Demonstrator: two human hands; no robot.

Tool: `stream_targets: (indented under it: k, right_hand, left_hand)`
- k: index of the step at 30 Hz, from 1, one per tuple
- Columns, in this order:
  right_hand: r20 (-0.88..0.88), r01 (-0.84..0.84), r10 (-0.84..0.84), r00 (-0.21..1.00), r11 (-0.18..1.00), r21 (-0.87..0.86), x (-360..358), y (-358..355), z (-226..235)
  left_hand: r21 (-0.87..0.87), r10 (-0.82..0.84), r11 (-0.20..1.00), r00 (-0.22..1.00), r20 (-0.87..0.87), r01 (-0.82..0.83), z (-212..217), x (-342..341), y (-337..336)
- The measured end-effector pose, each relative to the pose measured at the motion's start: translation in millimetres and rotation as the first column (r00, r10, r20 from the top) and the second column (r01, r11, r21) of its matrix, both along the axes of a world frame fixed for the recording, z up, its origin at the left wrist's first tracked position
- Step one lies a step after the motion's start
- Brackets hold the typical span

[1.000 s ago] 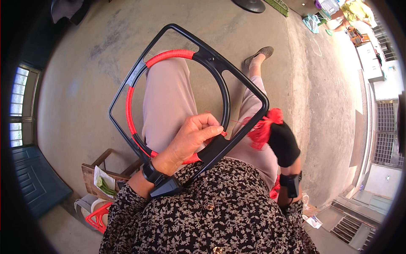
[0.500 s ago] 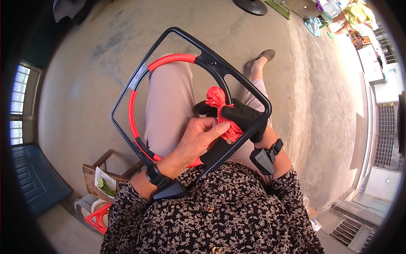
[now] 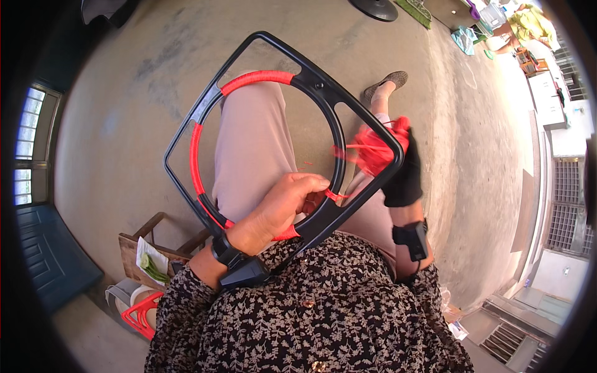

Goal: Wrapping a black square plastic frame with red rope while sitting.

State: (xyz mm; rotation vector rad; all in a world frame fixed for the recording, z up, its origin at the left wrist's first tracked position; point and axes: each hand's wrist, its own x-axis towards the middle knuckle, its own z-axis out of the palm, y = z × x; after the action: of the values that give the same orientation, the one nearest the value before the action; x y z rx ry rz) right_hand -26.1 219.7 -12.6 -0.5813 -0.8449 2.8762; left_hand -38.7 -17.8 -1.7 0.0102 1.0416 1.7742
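A black frame (image 3: 319, 93) with an angular outer rim and a round inner ring lies across my lap. Red cord wrapping (image 3: 194, 158) covers several stretches of the ring. My left hand (image 3: 273, 208), bare, pinches the ring's right lower side, where a short piece of red cord loops round it. Beyond the frame's right corner, my right hand (image 3: 404, 177), in a black glove, grips a bundle of red cord (image 3: 373, 155). The bundle is smeared by motion, and strands run from it toward the ring. Part of the right hand's fingers is hidden by the bundle and rim.
At the lower left stands a wooden stool (image 3: 134, 252) with green vegetables (image 3: 151, 266) on white paper, beside a red plastic item (image 3: 140, 316). A green broom head (image 3: 415, 11) and a round black base (image 3: 375, 7) are on the floor far ahead. Another person (image 3: 528, 28) is far right.
My right hand has moved right, carrying the cord bundle from inside the ring to outside the frame's right corner. My left thumb has shifted from the bundle onto the ring.
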Motion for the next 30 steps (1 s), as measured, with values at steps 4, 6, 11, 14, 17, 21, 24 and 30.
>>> stream_targets:
  k: [4, 6, 11, 14, 17, 21, 24, 30]
  right_hand:
    - [-0.036, 0.111, -0.108, 0.994, 0.990, 0.089, 64.8, 42.8, 20.3]
    - [-0.123, 0.045, -0.035, 0.992, 0.996, 0.075, 93.9, 59.4, 24.7]
    - [0.069, 0.161, -0.186, 0.980, 0.949, 0.272, 125.5, 47.9, 24.9]
    - [0.174, 0.135, -0.209, 0.962, 0.923, 0.362, 131.1, 44.8, 21.6]
    - [0.239, 0.149, -0.256, 0.937, 0.909, 0.390, 127.6, 39.5, 24.2]
    - [0.308, 0.040, -0.179, 0.934, 0.912, 0.408, 113.9, 56.9, 7.7]
    - [0.244, -0.242, 0.142, 0.959, 0.858, 0.452, 92.0, 31.8, 4.4]
    - [0.102, -0.264, 0.244, 0.964, 0.877, 0.400, 22.2, -29.9, 29.2]
  left_hand:
    - [0.059, 0.016, 0.998, 0.994, 0.104, -0.022, 5.1, -2.7, 0.5]
    - [0.090, -0.012, 0.996, 0.994, 0.105, 0.003, -0.6, -3.1, -2.3]
    - [0.006, -0.019, 1.000, 1.000, 0.019, 0.019, 5.6, -1.5, 0.6]
    - [0.001, 0.066, 0.998, 0.994, -0.086, -0.066, 6.5, 3.1, 5.6]
    - [-0.024, 0.070, 0.997, 0.991, -0.115, -0.074, 10.9, 0.7, 4.5]
    - [0.005, 0.078, 0.997, 0.986, -0.146, -0.078, 1.4, 0.1, 1.9]
    - [0.001, 0.055, 0.998, 0.981, -0.186, -0.056, 2.4, -0.1, 3.4]
    - [0.017, 0.093, 0.996, 0.965, -0.244, -0.092, 5.5, 3.8, 3.8]
